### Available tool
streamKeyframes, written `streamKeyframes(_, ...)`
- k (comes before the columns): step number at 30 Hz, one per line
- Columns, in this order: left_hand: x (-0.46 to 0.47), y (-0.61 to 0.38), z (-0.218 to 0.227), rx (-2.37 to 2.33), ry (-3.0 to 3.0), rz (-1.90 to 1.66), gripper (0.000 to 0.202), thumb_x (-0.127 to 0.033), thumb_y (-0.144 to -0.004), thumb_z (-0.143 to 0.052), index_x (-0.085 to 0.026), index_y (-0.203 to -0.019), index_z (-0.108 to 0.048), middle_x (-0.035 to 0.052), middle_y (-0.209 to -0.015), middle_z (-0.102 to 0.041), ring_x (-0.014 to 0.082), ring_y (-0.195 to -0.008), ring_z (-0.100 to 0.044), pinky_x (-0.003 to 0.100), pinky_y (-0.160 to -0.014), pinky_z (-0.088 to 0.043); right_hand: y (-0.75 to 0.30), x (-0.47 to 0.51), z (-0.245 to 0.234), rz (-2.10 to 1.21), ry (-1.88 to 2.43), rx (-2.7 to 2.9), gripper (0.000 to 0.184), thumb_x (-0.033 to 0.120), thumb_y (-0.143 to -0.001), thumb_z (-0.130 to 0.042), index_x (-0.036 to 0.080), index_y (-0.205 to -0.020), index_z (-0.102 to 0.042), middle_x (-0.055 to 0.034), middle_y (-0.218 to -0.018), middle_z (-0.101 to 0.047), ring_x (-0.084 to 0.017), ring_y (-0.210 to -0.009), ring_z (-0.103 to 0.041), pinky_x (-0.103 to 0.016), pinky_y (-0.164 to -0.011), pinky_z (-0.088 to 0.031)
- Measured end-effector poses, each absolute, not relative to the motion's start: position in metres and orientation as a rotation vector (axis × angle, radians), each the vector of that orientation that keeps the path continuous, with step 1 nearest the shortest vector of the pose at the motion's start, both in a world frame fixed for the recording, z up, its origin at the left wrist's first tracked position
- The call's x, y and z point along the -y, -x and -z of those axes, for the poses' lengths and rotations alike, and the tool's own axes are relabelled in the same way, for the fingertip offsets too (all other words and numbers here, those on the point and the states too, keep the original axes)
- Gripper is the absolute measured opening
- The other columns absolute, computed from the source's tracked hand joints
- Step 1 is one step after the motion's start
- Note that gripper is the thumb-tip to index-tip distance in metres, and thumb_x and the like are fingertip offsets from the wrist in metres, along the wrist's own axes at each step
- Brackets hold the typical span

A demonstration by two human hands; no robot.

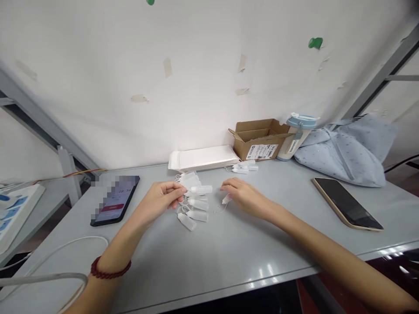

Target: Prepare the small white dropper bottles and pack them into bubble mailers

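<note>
My left hand [166, 195], closed in a pinch, grips the tip of a small translucent dropper bottle [201, 189] that points to the right. Under and around it lies a loose pile of similar small bottles [198, 216], with thin white strings or tethers at their tips. To the right, my right hand [245, 195] is closed over another small bottle [226, 199]. Only its white tip and a thin loop show below the fingers; the rest is hidden by the hand. A few more bottles [244, 165] lie farther back, behind my right hand.
A stack of white padded envelopes [204, 158] and an open cardboard box [258, 141] stand against the wall. Beside them are a tumbler [296, 137] and a pale blue cloth bag [343, 152]. Phones lie at the left [116, 200] and right [347, 203]. A white cable [65, 244] runs at left.
</note>
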State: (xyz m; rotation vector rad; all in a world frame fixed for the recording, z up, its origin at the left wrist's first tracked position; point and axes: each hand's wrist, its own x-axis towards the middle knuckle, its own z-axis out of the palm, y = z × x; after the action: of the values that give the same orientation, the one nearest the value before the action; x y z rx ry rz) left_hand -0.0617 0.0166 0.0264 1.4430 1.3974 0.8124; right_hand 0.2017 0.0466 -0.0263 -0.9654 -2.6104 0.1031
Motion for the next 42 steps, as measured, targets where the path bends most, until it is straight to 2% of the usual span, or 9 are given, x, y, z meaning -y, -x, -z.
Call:
streamKeyframes(6, -0.024, 0.080, -0.025, -1.473, -1.535, -0.648, 0.030, -0.044, -0.075, -0.060, -0.017, -0.064, -0.061, -0.0028, -0.054, -0.052, 0.0090, -0.050, -0.040, 0.022, -0.051, -0.030, -0.206, -0.050, 0.027, -0.149, 1.055, 2.703, 0.047, -0.010, -0.072, -0.037, 0.015, -0.104, -0.060, -0.0108, -0.103, -0.060, -0.021, -0.097, -0.054, -0.035, -0.083, -0.042)
streamKeyframes(11, -0.024, 0.081, -0.024, -1.490, -1.584, -0.563, 0.027, -0.042, -0.073, -0.061, -0.018, -0.064, -0.063, -0.0024, -0.056, -0.057, 0.0108, -0.051, -0.047, 0.022, -0.052, -0.034, -0.204, -0.048, 0.024, -0.182, 1.055, 2.738, 0.030, 0.005, -0.084, -0.045, 0.018, -0.106, -0.060, -0.0102, -0.099, -0.061, -0.021, -0.094, -0.055, -0.035, -0.081, -0.042)
streamKeyframes(16, -0.027, 0.082, -0.019, -1.570, -1.638, -0.537, 0.031, -0.046, -0.071, -0.060, -0.017, -0.059, -0.062, -0.0006, -0.059, -0.062, 0.0117, -0.049, -0.050, 0.023, -0.052, -0.037, -0.202, -0.045, 0.019, -0.216, 1.070, 2.740, 0.026, 0.011, -0.088, -0.045, 0.018, -0.108, -0.059, -0.0100, -0.096, -0.061, -0.021, -0.091, -0.055, -0.037, -0.080, -0.043)
streamKeyframes(23, -0.024, 0.073, -0.021, -1.773, -1.710, -0.738, 0.037, -0.047, -0.075, -0.053, -0.017, -0.054, -0.053, -0.0027, -0.050, -0.053, 0.0115, -0.045, -0.046, 0.022, -0.048, -0.032, -0.206, -0.043, 0.008, -0.358, 1.035, 2.485, 0.023, 0.024, -0.090, -0.044, 0.016, -0.106, -0.058, -0.0110, -0.097, -0.062, -0.022, -0.090, -0.056, -0.036, -0.078, -0.045)
streamKeyframes(26, -0.018, 0.063, -0.022, -1.718, -1.756, -0.806, 0.035, -0.045, -0.078, -0.051, -0.017, -0.057, -0.053, -0.0030, -0.050, -0.052, 0.0110, -0.046, -0.044, 0.022, -0.049, -0.033, -0.204, -0.038, 0.000, -0.527, 1.073, 2.311, 0.023, 0.030, -0.090, -0.043, 0.017, -0.099, -0.059, -0.0080, -0.093, -0.063, -0.018, -0.083, -0.057, -0.029, -0.068, -0.046)
streamKeyframes(29, -0.010, 0.053, -0.024, -1.567, -1.748, -0.798, 0.032, -0.045, -0.079, -0.051, -0.017, -0.064, -0.057, -0.0015, -0.057, -0.055, 0.0116, -0.050, -0.047, 0.022, -0.050, -0.036, -0.201, -0.034, -0.006, -0.722, 1.112, 2.150, 0.024, 0.033, -0.090, -0.043, 0.018, -0.092, -0.061, -0.0040, -0.084, -0.064, -0.014, -0.071, -0.056, -0.021, -0.051, -0.040)
streamKeyframes(31, -0.006, 0.047, -0.024, -1.490, -1.738, -0.766, 0.030, -0.044, -0.079, -0.051, -0.018, -0.072, -0.062, -0.0012, -0.058, -0.056, 0.0123, -0.052, -0.048, 0.022, -0.051, -0.038, -0.199, -0.031, -0.008, -0.805, 1.119, 2.080, 0.024, 0.034, -0.089, -0.044, 0.018, -0.090, -0.062, -0.0027, -0.080, -0.063, -0.013, -0.069, -0.055, -0.020, -0.048, -0.037)
streamKeyframes(36, -0.002, 0.039, -0.021, -1.362, -1.673, -0.666, 0.033, -0.044, -0.079, -0.054, -0.018, -0.095, -0.065, -0.0015, -0.062, -0.056, 0.0115, -0.052, -0.049, 0.023, -0.052, -0.042, -0.196, -0.029, -0.009, -0.955, 1.076, 2.003, 0.025, 0.035, -0.089, -0.045, 0.017, -0.089, -0.063, -0.0029, -0.079, -0.063, -0.014, -0.074, -0.057, -0.023, -0.058, -0.043)
streamKeyframes(42, 0.001, 0.035, -0.018, -1.264, -1.615, -0.627, 0.024, -0.040, -0.079, -0.056, -0.016, -0.081, -0.064, -0.0013, -0.061, -0.053, 0.0109, -0.054, -0.049, 0.021, -0.049, -0.041, -0.194, -0.025, -0.009, -1.020, 1.051, 1.986, 0.025, 0.036, -0.089, -0.046, 0.017, -0.089, -0.063, -0.0029, -0.080, -0.063, -0.014, -0.076, -0.057, -0.025, -0.065, -0.046)
